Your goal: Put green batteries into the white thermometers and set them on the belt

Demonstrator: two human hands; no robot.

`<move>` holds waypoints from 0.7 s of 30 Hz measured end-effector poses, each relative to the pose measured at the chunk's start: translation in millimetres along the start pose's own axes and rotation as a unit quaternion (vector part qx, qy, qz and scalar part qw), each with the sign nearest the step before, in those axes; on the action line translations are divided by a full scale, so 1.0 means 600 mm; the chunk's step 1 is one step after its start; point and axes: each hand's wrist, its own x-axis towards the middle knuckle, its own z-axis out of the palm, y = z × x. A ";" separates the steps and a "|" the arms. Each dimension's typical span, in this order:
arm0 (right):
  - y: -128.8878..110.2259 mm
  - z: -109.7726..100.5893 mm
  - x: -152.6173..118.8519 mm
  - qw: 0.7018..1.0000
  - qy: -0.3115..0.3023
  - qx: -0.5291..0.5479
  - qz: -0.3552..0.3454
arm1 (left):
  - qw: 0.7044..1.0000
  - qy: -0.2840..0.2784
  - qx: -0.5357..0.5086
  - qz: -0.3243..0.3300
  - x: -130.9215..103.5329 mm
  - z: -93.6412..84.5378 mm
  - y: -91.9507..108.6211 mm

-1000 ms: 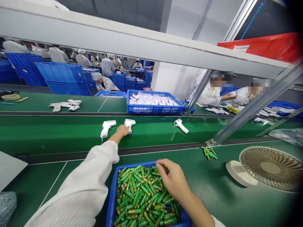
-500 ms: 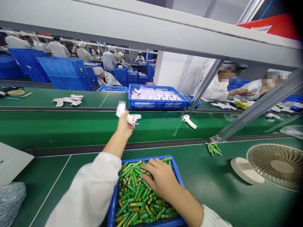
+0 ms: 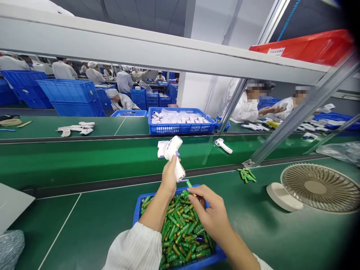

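My left hand [image 3: 168,180] is closed around the handle of a white and purple infrared thermometer [image 3: 172,148]. The handle's lower end points toward me, and a thin purple piece sticks out there. Between the thumb and fingers of my right hand [image 3: 212,212] is a green battery [image 3: 189,184], close to that handle end. Below both hands stands a blue bin [image 3: 136,213] full of loose green and gold batteries [image 3: 180,228]. One dark blue battery [image 3: 200,238] lies among them.
Another thermometer [image 3: 224,146] rests on the green belt [image 3: 84,161]. Behind it is a blue crate [image 3: 180,128] of white parts. On the right are a few loose batteries [image 3: 246,175] and a fan [image 3: 317,187]. A metal post [image 3: 281,127] slants at right; co-workers sit beyond.
My left hand has drawn the thermometer back from over the belt to above the bin. My right hand has risen from the batteries, pinching one. The view has shifted slightly.
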 end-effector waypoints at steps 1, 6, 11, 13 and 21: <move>-0.001 -0.001 0.000 1.000 0.003 -0.002 -0.003 | 1.000 -0.004 0.002 -0.001 0.001 -0.001 0.001; 0.004 -0.001 -0.001 0.998 0.028 -0.028 0.044 | 1.000 -0.017 -0.015 0.009 0.003 -0.005 0.006; 0.021 0.013 0.010 0.995 0.040 -0.081 0.045 | 0.999 -0.027 -0.018 -0.012 0.003 -0.006 -0.001; 0.026 0.020 0.016 0.994 0.052 -0.090 0.020 | 1.000 -0.025 -0.007 -0.015 0.005 -0.006 -0.007; 0.027 0.023 0.034 0.997 0.034 -0.041 -0.060 | 0.994 -0.005 -0.030 -0.101 -0.005 0.004 -0.007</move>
